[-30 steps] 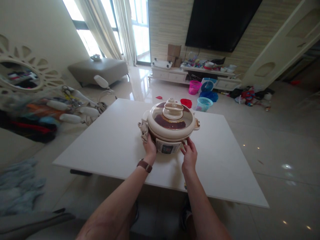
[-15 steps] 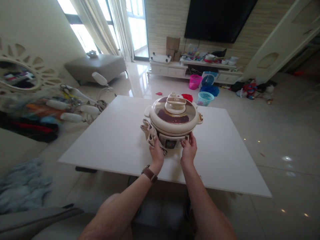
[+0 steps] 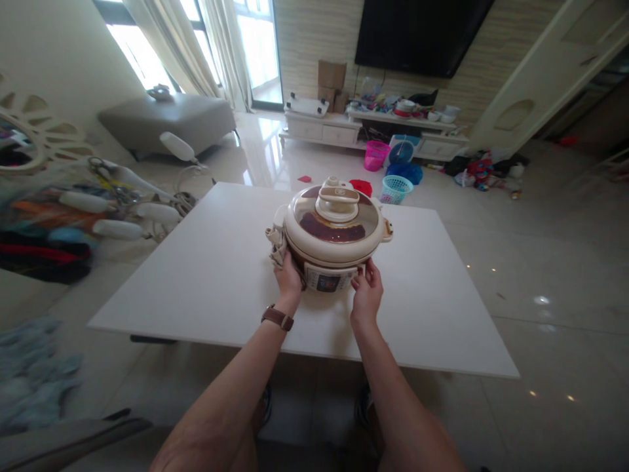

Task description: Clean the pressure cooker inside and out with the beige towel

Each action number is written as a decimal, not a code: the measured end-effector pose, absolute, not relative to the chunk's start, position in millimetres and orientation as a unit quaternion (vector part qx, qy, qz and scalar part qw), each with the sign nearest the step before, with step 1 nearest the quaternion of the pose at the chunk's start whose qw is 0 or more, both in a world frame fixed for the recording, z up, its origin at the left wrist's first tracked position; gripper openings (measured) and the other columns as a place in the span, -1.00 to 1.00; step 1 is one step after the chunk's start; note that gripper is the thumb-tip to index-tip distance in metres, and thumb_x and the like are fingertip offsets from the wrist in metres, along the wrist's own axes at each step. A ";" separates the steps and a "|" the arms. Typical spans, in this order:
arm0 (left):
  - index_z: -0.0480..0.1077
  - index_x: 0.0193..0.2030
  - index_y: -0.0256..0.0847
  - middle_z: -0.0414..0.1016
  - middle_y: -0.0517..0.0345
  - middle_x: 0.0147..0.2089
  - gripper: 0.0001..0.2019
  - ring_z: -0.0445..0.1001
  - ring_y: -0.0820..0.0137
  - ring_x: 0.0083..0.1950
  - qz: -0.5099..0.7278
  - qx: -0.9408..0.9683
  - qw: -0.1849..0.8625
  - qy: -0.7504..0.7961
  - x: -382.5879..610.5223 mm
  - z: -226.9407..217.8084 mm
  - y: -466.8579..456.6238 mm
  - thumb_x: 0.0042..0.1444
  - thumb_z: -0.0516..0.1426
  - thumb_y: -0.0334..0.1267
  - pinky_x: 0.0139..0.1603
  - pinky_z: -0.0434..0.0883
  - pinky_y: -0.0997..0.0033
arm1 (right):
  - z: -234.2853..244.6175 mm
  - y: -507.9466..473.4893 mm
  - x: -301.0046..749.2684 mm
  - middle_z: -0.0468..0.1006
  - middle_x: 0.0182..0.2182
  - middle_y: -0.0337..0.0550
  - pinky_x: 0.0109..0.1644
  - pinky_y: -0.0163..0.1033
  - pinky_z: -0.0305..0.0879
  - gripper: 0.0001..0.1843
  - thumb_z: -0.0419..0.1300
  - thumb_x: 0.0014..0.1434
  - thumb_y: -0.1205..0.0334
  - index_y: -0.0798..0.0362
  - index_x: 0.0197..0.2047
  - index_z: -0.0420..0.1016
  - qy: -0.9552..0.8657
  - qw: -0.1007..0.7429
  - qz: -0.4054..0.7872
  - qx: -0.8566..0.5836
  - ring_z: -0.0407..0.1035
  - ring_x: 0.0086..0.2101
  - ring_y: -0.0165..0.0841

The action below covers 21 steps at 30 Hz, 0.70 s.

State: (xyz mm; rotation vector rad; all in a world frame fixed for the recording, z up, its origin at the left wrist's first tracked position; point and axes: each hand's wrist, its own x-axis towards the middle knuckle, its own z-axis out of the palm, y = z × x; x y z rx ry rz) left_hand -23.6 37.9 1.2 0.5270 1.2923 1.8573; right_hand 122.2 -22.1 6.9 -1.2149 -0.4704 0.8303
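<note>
A cream electric cooker (image 3: 327, 269) with a dark control panel and a clear-windowed lid (image 3: 339, 231) stands on the white table (image 3: 417, 328). At its left side, my left hand (image 3: 289, 276) is closed on a crumpled beige cloth (image 3: 276, 248), pressing it to the cooker's body. My right hand (image 3: 367, 292) has its fingers curled against the front right of the base, just under the rim. Part of the fingertips on both hands is hidden by the cooker and cloth.
Beyond the table's far edge are a turquoise basket (image 3: 396, 190), a pink basket (image 3: 376, 156) and a low white cabinet (image 3: 319, 130) loaded with items. White padded arms of a stand (image 3: 118, 229) rise at the left. A grey bench (image 3: 171, 121) stands by the window.
My view has shifted slightly, so the table and room sit a little differently. My left hand and the cloth have moved further round the cooker's left side, while the right hand stays at its front.
</note>
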 end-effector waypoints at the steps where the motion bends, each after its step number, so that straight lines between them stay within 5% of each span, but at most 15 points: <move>1: 0.55 0.15 -0.16 0.53 -0.05 0.33 -0.68 0.42 0.23 0.43 0.739 0.209 0.386 0.511 -18.8 2.9 34.1 0.29 0.20 -0.19 0.49 0.30 0.16 | 6.7 -22.0 121.7 0.56 0.23 -0.08 0.08 -0.20 0.44 -0.30 0.22 -0.05 0.25 -0.07 0.22 0.53 -0.216 0.716 0.372 -0.550 0.46 0.17 -0.25; 12: 0.51 0.24 -0.19 0.44 -0.12 0.42 -0.58 0.37 0.19 0.47 0.722 0.193 0.390 0.538 32.0 3.3 -37.4 0.28 0.23 -0.17 0.52 0.24 0.18 | 10.8 -23.3 122.0 0.53 0.27 0.00 0.19 -0.10 0.42 -0.29 0.21 -0.02 0.14 -0.02 0.25 0.48 -0.228 0.700 0.373 -0.565 0.45 0.21 -0.21; 21: 0.54 0.19 -0.21 0.51 -0.08 0.35 -0.64 0.34 0.25 0.49 0.757 0.208 0.356 0.508 -8.4 7.4 18.9 0.29 0.20 -0.21 0.55 0.17 0.21 | 8.5 -22.0 121.6 0.53 0.28 -0.03 0.20 -0.12 0.40 -0.26 0.21 -0.05 0.16 -0.03 0.26 0.45 -0.218 0.702 0.391 -0.554 0.43 0.23 -0.23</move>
